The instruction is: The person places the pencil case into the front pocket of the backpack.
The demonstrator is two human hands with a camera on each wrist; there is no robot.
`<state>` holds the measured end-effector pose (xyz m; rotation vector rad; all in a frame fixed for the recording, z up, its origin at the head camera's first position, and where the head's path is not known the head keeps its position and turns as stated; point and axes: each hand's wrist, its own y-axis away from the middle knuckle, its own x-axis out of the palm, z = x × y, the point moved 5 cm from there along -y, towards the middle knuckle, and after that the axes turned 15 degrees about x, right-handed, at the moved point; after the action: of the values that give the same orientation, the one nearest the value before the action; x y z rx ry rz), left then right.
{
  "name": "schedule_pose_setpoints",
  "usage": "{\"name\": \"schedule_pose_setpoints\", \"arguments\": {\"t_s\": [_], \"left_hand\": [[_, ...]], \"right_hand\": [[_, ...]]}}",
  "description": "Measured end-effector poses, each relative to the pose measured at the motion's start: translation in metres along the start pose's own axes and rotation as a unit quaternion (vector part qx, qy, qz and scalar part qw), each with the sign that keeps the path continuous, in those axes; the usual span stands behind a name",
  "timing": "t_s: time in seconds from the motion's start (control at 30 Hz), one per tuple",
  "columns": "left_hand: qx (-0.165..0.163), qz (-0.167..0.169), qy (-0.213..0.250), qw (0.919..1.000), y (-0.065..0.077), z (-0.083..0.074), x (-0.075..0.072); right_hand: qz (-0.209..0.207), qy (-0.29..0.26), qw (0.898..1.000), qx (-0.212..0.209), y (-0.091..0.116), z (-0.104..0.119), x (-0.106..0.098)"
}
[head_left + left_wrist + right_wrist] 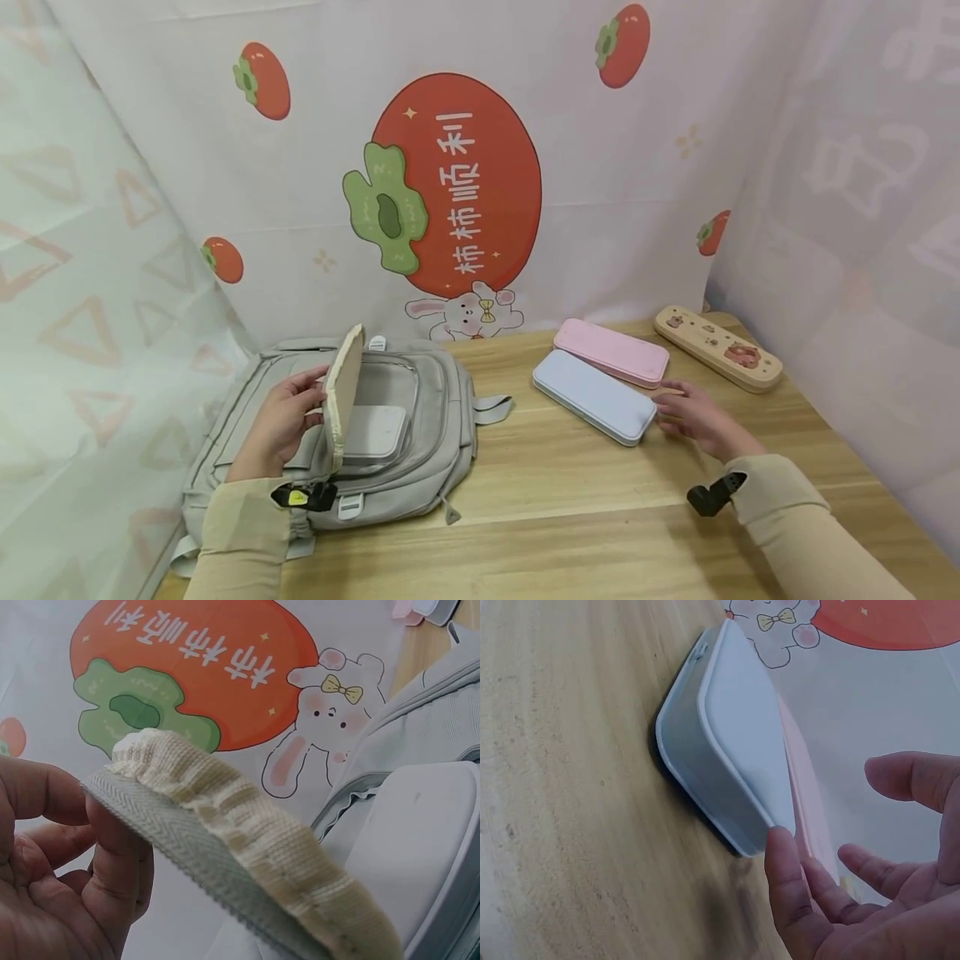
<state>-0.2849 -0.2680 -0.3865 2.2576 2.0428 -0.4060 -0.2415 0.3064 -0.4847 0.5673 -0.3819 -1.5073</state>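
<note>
A grey backpack [442,392] lies on the table at the left, its front pocket unzipped. My left hand [288,417] pinches the edge of the pocket flap [345,392] and holds it upright; the zipper teeth and cream lining edge [255,840] show close in the left wrist view. Inside the pocket sits a white pencil case [378,432]. My right hand [697,419], fingers spread, is at the near right end of a light blue pencil case [592,396]. In the right wrist view a fingertip overlaps the corner of the blue case [746,727].
A pink pencil case [611,352] lies just behind the blue one. Farther right is a tan pencil case [716,346] with bear pictures. The wooden table [570,533] ends at a hanging cloth [600,208] printed with persimmons and a rabbit.
</note>
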Motion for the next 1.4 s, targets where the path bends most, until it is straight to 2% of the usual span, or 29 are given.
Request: {"name": "schedule_pose_setpoints", "arguments": {"t_s": [0.3, 0.7, 0.83, 1.07, 1.4], "left_hand": [[-0.008, 0.001, -0.004, 1.0000, 0.001, 0.000, 0.002], [0.002, -0.004, -0.013, 0.9999, 0.001, 0.001, 0.001], [0.003, -0.005, -0.011, 0.9999, 0.002, 0.001, 0.000], [0.009, -0.005, -0.011, 0.9999, 0.003, 0.000, 0.000], [0.005, -0.004, -0.003, 1.0000, 0.004, 0.002, -0.001]], "right_hand": [[-0.007, 0.025, 0.999, 0.035, -0.008, -0.010, 0.007], [-0.059, 0.120, 0.991, 0.015, -0.010, -0.009, 0.017], [-0.072, 0.151, 0.986, 0.009, -0.013, -0.010, 0.020], [-0.098, 0.233, 0.968, -0.007, -0.015, -0.006, 0.027], [-0.112, 0.256, 0.960, -0.021, -0.011, -0.002, 0.031]]}}
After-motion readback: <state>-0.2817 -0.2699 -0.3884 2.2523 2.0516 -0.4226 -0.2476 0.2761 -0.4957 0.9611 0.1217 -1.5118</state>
